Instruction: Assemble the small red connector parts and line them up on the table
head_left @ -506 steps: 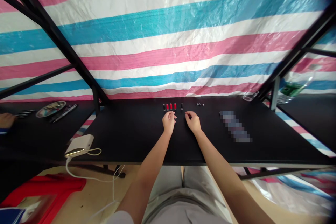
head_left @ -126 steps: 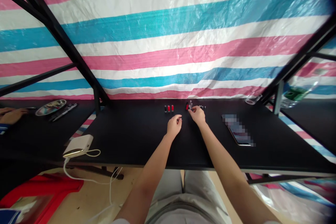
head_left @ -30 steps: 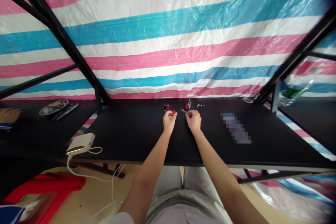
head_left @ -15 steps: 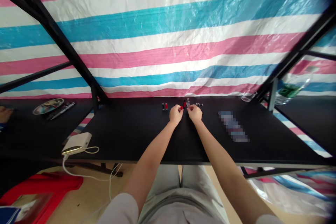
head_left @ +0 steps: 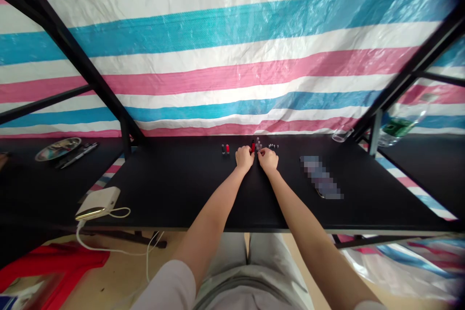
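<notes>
Both my hands reach to the far middle of the black table (head_left: 181,189). My left hand (head_left: 244,157) is curled, with its fingertips at a small red plug (head_left: 253,146). Right beside it my right hand (head_left: 268,159) is curled too, its fingertips at small grey metal pieces (head_left: 258,144). What each hand grips is too small to make out. Two small plugs, one black and one red (head_left: 225,149), stand to the left. A few tiny metal pieces (head_left: 273,145) lie to the right.
A phone (head_left: 321,177) lies right of my hands. A white power bank (head_left: 97,202) with a cable sits at the table's left front corner. A metal dish (head_left: 57,148) and pens lie on the left table. A glass (head_left: 341,134) and a bottle (head_left: 399,123) stand at right.
Over the last second my hands moved away from me to the back row and closed together at the red plug and grey pieces. The left row of plugs has shrunk to two.
</notes>
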The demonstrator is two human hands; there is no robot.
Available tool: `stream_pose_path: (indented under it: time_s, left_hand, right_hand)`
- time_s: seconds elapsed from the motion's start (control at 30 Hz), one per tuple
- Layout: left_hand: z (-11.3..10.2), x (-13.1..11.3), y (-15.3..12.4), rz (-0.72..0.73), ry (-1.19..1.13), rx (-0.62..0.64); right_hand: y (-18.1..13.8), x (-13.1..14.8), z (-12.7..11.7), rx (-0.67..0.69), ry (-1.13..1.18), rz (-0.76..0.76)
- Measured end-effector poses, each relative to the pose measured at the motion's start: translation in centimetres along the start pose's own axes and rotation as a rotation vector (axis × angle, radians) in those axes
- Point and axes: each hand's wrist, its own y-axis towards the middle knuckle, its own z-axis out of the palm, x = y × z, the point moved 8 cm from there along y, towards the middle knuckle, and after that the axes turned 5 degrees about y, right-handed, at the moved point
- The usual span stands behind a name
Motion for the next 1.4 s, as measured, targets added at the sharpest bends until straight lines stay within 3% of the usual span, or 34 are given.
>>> stream_pose_path:
  time_s: [0.37, 0.6, 0.73, 0.9, 1.13, 1.4]
  left_hand:
    - [-0.6, -0.2, -0.6, -0.034, 0.051, 0.045]
    - [-2.2, 1.0, -3.9, 0.014, -0.059, 0.026]
    - [-4.6, 2.6, -5.7, 0.015, -0.182, -0.101]
    - [-7.5, 5.1, -5.4, -0.068, -0.227, -0.226]
    - [-7.0, 5.6, -4.2, -0.091, 0.088, -0.122]
    - [-6.8, 6.0, -3.6, -0.109, 0.072, -0.174]
  right_hand:
    - [-0.3, 0.7, -0.4, -0.017, -0.048, -0.054]
    - [-2.7, 1.8, -1.0, -0.018, -0.123, -0.043]
    - [-4.6, 4.1, -1.0, 0.004, 0.053, -0.260]
    - [-5.9, 6.1, -1.4, 0.019, 0.269, -0.465]
    - [-6.5, 6.9, -1.5, 0.029, 0.384, -0.555]
    - [-6.6, 7.1, -1.4, 0.071, 0.369, -0.552]
